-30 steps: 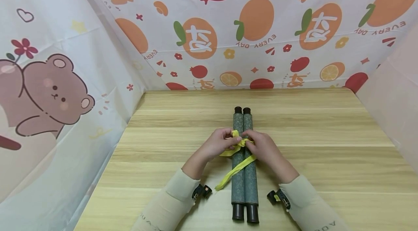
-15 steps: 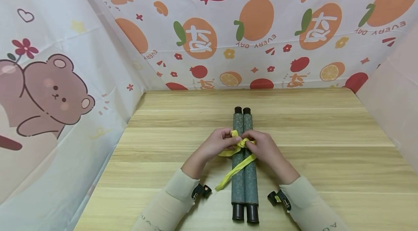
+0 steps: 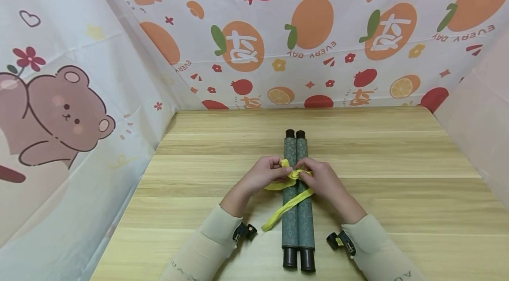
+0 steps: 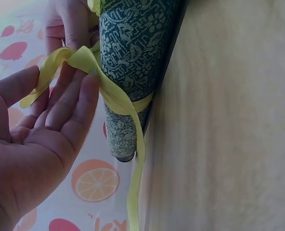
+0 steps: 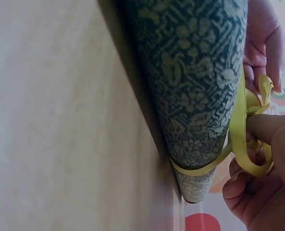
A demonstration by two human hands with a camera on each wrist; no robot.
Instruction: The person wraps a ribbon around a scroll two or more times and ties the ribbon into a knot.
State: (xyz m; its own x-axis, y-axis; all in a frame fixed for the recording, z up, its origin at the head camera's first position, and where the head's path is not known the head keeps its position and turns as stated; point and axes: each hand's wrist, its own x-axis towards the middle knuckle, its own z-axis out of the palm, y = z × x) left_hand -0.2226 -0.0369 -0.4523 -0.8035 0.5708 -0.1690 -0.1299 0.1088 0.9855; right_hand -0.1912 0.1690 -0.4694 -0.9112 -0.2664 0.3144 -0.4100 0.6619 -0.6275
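Observation:
A green patterned scroll (image 3: pixel 305 223), rolled into two rolls side by side with dark end knobs, lies lengthwise on the table. Around its middle runs a yellow ribbon (image 3: pixel 287 208), with loops and a knot on top and one tail trailing toward the lower left. My left hand (image 3: pixel 263 177) pinches a ribbon loop (image 4: pixel 84 60) between thumb and fingers at the scroll's left side. From the right, my right hand (image 3: pixel 323 178) pinches another part of the ribbon (image 5: pixel 238 127) close to the knot. Fingers partly hide the knot.
The wooden table (image 3: pixel 397 161) extends on both sides of the scroll. Printed fruit cloth (image 3: pixel 314 64) hangs behind it, and a bear-print cloth (image 3: pixel 79 108) hangs at the left. A small camera (image 3: pixel 244 232) sits at the left cuff.
The ribbon loop by the left hand has shifted slightly left, and the part by the right hand slightly right. Both hands keep nearly the same place; the scroll stays still.

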